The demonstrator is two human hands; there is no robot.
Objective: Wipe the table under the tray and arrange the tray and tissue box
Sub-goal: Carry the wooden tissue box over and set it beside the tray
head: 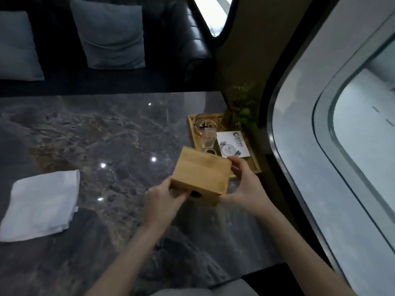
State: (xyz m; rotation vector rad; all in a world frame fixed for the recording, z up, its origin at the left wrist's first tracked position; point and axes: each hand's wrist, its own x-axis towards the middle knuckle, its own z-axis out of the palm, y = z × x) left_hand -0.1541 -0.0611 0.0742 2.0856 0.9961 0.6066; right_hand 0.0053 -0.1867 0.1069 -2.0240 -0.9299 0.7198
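While the wooden tissue box hangs over the counter beside the tray at its right edge, left hand and right hand clamp opposite ends, fingers wrapped; rigid, likely light, smooth-sided, best carried by both ends.
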